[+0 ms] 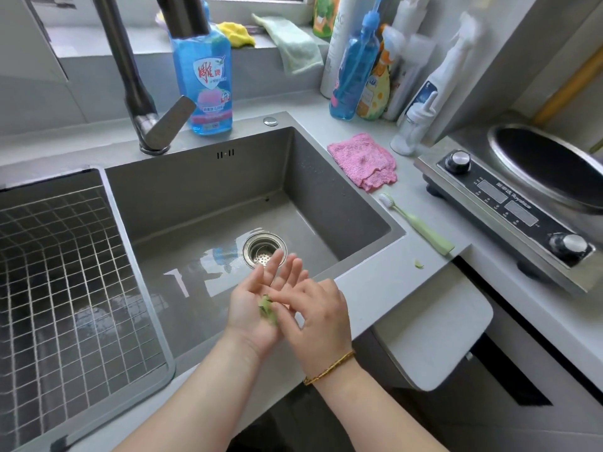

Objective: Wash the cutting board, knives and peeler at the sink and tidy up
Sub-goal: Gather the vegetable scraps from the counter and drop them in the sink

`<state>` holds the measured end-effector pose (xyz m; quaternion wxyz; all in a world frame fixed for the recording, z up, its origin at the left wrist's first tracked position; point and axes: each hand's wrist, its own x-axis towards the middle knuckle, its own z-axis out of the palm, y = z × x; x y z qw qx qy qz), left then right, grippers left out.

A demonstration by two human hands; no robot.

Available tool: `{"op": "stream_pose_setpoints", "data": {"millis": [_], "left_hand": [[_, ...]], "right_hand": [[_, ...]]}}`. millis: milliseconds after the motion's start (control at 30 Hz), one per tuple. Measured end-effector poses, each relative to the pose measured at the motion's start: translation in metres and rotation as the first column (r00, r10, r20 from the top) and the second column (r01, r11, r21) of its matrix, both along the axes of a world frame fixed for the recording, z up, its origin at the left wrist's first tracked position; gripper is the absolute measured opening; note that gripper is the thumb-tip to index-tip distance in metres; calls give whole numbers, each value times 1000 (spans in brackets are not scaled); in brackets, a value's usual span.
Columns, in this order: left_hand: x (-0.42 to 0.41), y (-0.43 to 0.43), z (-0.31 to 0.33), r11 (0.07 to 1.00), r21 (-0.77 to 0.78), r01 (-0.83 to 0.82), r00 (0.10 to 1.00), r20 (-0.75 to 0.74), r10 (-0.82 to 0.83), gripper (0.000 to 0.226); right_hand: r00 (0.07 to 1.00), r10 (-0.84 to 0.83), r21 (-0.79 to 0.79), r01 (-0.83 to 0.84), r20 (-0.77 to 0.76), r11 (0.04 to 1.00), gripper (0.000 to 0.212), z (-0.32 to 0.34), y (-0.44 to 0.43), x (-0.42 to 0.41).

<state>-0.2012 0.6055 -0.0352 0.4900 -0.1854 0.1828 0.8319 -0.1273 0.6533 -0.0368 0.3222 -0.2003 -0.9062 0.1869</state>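
Note:
My left hand (pixel 257 301) is held palm up over the front of the sink (pixel 202 197), fingers spread, with green vegetable scraps (pixel 268 309) lying in the palm. My right hand (pixel 318 313) is beside it, its fingertips touching the scraps. The sink basin is wet, and the round metal drain strainer (pixel 264 250) lies just beyond my fingers. The tap (pixel 130 73) is not running. No cutting board, knife or peeler is in view.
A wire-grid drying basket (pixel 65 282) fills the left basin. Blue dish soap (pixel 208 83) stands behind the sink. On the right counter lie a pink cloth (pixel 363 161), a green toothbrush (pixel 421 225) and a small green scrap (pixel 418 264). An induction cooker (pixel 509 210) holds a wok (pixel 551 164).

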Motion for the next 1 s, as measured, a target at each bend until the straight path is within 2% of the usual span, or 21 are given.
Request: {"op": "stream_pose_setpoints", "data": {"millis": [200, 267, 333, 400, 467, 533, 600, 700, 833, 1000], "left_hand": [[-3, 12, -4, 1000, -11, -13, 999, 35, 14, 44], [-3, 15, -3, 1000, 9, -28, 999, 46, 28, 45], [-3, 17, 1, 999, 17, -39, 999, 23, 38, 24], [-2, 21, 4, 996, 27, -87, 996, 5, 87, 17], [0, 25, -3, 986, 58, -154, 988, 4, 154, 52], [6, 28, -6, 976, 52, -210, 977, -29, 212, 66], [12, 31, -3, 967, 19, -256, 964, -74, 257, 67], [23, 33, -2, 939, 3, -344, 932, -119, 342, 66], [45, 39, 1, 904, 19, -426, 895, -135, 425, 56], [64, 46, 3, 880, 27, -474, 871, -133, 473, 66]], "right_hand": [[989, -67, -97, 54, -135, 994, 11, 0, 23, 10], [989, -98, -197, 75, -112, 977, 18, -2, 41, 21], [994, -76, -344, 99, 81, 934, 24, -3, 65, 36], [931, 91, -402, 63, 353, 914, 21, -7, 87, 51], [848, 216, -368, -26, 484, 929, 22, -10, 102, 57], [788, 287, -332, -112, 545, 937, 22, -7, 107, 54], [745, 330, -304, -178, 580, 936, 21, -5, 110, 51], [729, 386, -310, -246, 565, 918, 20, -5, 116, 50], [687, 437, -306, -313, 581, 899, 23, -6, 120, 48], [711, 480, -226, -428, 513, 875, 22, -9, 124, 50]]}}
